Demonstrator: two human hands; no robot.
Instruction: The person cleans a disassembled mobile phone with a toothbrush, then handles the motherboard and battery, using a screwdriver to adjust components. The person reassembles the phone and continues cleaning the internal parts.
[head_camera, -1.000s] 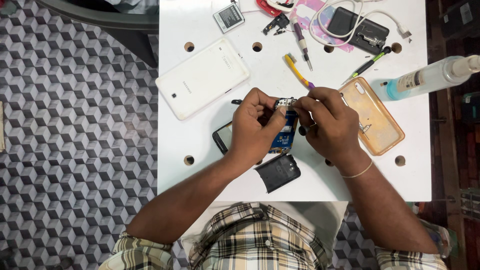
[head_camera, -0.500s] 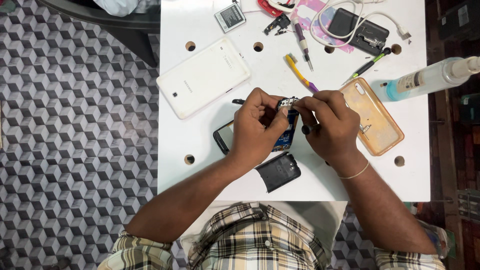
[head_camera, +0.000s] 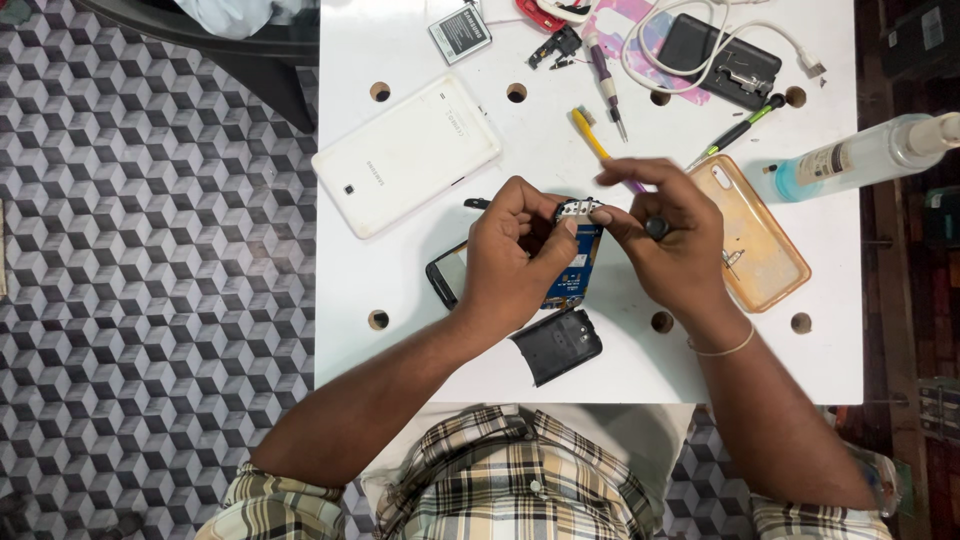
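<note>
Opened phone with blue circuit board (head_camera: 578, 262): left hand (head_camera: 510, 255) gripping it above the desk (head_camera: 600, 370), right hand (head_camera: 670, 240) pinching its top edge; black back cover (head_camera: 560, 345) lying just below both hands.

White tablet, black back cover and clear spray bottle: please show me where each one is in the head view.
white tablet (head_camera: 405, 155), head view, middle of its back panel.
black back cover (head_camera: 558, 345), head view, centre of its dark surface.
clear spray bottle (head_camera: 850, 160), head view, middle of its body.
</note>
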